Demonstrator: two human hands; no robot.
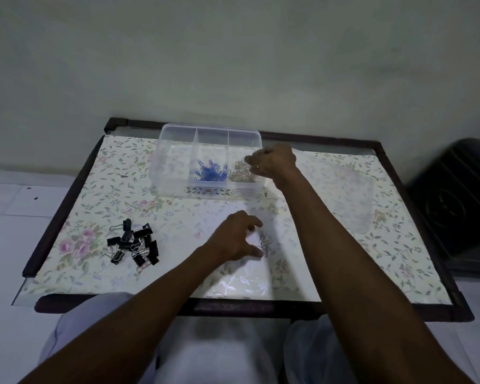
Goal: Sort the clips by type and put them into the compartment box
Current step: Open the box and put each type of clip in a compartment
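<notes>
While my right hand point(272, 162) hovers curled over the box point(175, 151), grip unclear, my left hand point(237, 236), fingers spread, reaches the silver clips point(264, 242); pinch them cleanly.

One head-worn wide-angle view, forward and steeply down over a close table point(67, 200), wall beyond.
</notes>
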